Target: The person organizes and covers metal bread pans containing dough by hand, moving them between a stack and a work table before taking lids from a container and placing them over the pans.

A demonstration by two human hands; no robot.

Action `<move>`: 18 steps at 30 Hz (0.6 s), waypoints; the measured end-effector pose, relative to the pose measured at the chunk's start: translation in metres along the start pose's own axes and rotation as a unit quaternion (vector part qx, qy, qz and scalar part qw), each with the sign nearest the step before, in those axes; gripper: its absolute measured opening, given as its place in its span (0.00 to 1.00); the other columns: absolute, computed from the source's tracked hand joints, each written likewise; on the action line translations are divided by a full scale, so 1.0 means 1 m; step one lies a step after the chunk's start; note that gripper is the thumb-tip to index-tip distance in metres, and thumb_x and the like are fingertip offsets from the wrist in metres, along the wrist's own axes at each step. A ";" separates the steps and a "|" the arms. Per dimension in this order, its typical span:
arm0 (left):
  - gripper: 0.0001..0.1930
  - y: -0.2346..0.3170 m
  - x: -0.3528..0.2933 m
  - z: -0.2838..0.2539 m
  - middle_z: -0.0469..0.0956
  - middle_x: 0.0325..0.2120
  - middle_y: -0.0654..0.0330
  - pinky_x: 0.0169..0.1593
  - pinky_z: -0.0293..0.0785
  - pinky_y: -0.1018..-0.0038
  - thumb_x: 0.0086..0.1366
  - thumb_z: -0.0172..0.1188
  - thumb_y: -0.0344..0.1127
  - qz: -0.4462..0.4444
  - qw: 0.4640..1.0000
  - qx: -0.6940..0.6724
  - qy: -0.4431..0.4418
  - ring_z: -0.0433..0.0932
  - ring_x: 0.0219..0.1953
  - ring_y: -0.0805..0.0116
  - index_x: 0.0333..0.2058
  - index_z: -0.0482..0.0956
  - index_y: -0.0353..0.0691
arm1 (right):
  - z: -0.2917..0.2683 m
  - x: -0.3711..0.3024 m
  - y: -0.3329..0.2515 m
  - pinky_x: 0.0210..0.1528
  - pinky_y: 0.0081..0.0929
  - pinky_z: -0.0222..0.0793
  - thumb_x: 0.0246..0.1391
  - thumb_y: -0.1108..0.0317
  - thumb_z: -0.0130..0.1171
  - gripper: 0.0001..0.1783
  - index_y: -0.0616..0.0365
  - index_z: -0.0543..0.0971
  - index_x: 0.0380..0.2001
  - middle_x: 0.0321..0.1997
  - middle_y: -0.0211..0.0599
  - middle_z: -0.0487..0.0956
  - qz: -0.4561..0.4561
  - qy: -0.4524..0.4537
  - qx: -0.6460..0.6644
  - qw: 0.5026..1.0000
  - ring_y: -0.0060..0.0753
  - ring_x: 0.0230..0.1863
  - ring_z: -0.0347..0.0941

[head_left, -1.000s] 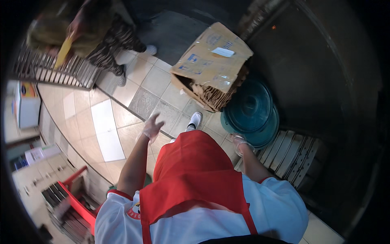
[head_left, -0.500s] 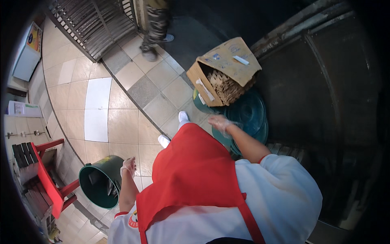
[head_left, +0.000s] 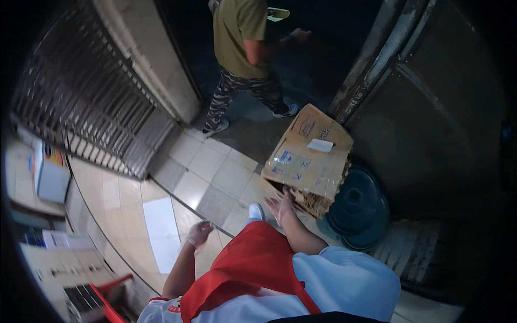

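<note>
My right hand, in a clear plastic glove, is at the near side of a worn cardboard box. Its fingers are spread, with the fingertips close to the box edge; whether they touch it I cannot tell. Brown egg trays stick out from under the box's flap. A small white slip lies on top. The box leans over dark green lidded bins. Out to the left, my left hand, gloved likewise, hangs over the tiles with curled fingers and nothing visible in it.
Beyond the box, a person in an olive shirt and camouflage trousers walks across the dark doorway. A slatted metal gate stands at the left. A red-framed rack is at the lower left, and a dark metal door borders the right.
My view has tilted up toward the doorway. My right hand has moved from beside the bins to the box. The person now shows from the shoulders down, farther right. The green bucket has left view.
</note>
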State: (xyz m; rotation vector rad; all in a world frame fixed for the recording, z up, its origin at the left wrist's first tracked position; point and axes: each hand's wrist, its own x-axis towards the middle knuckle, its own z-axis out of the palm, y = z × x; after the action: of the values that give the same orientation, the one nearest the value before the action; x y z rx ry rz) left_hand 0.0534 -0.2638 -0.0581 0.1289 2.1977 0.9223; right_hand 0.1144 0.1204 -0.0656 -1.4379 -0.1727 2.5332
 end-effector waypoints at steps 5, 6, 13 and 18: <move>0.29 -0.019 0.066 -0.102 0.82 0.48 0.47 0.57 0.74 0.65 0.63 0.65 0.51 -0.080 0.990 0.107 -0.047 0.80 0.54 0.56 0.55 0.79 0.36 | -0.007 0.038 0.001 0.71 0.66 0.56 0.72 0.47 0.37 0.38 0.62 0.45 0.72 0.76 0.64 0.45 0.011 0.043 0.205 0.978 0.64 0.76 0.46; 0.26 -0.030 0.083 -0.121 0.85 0.43 0.49 0.51 0.78 0.64 0.63 0.64 0.51 -0.089 0.989 0.109 -0.036 0.83 0.47 0.57 0.53 0.81 0.37 | -0.001 0.040 -0.003 0.71 0.67 0.56 0.73 0.48 0.33 0.37 0.65 0.46 0.71 0.76 0.65 0.46 0.012 0.043 0.215 0.976 0.63 0.76 0.46; 0.14 -0.040 0.230 -0.220 0.75 0.21 0.61 0.28 0.70 0.63 0.67 0.61 0.45 -0.312 0.937 -0.023 -0.156 0.72 0.23 0.67 0.33 0.81 0.39 | 0.037 0.057 -0.016 0.63 0.62 0.71 0.73 0.56 0.33 0.30 0.75 0.59 0.63 0.65 0.69 0.63 -0.084 0.102 0.198 0.971 0.68 0.65 0.64; 0.13 -0.017 0.444 -0.271 0.78 0.23 0.60 0.30 0.71 0.68 0.66 0.61 0.44 -0.128 0.953 0.174 -0.214 0.73 0.24 0.69 0.38 0.83 0.39 | 0.058 0.036 0.010 0.60 0.61 0.75 0.73 0.58 0.33 0.28 0.77 0.63 0.60 0.62 0.70 0.67 -0.175 0.122 0.125 0.969 0.69 0.62 0.68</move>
State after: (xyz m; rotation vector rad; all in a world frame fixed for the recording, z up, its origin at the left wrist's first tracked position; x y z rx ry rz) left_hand -0.4454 -0.2769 -0.2063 0.1850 1.8889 0.3181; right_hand 0.0452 0.1202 -0.0679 -1.4546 -0.0550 2.0014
